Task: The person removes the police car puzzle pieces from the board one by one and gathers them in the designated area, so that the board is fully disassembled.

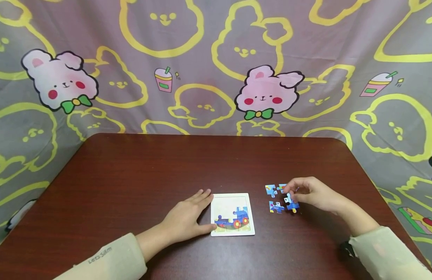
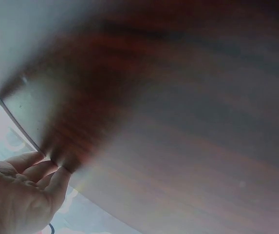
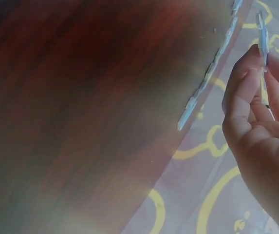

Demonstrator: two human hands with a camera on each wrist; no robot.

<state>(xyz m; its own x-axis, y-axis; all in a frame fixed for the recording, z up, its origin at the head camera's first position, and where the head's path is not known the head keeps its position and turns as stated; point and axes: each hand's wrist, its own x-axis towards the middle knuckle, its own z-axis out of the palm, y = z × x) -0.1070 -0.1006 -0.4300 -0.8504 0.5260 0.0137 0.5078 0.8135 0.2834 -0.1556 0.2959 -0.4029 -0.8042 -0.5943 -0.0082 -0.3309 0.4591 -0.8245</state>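
While the right hand [image 1: 315, 194] pinches a puzzle piece [image 3: 262, 36]: the left hand [image 1: 186, 216] lies at the left side of the puzzle tray [image 1: 233, 233], apparently to brace it against sliding.
Left-hand grip: fingers extended, curled round nothing; fingertips meet the upper left corner, thumb the lower left. This spread likely steadies the whole side without covering the picture.
Right-hand grip: closed on one piece between thumb and fingertips. The pinch takes one end only, which should ease turning it.
Loose pieces [image 1: 276, 207]: grouped face up on the table [image 1: 167, 163], right of the tray, presumably for a short reach. The fingers hide part of the group; the exact count cannot be told.
Tray position: flat on the table, between the hands, touching the left.
Tray appearance: square, white-rimmed; the upper left of the recess is pale.
Train picture [image 1: 241, 222]: blue body, red wheels with yellow hubs, along the bottom and up the right side.
Piece appearance: thin, seen edge-on in the right wrist view; loose neighbours are mainly blue, with interlocking tabs.
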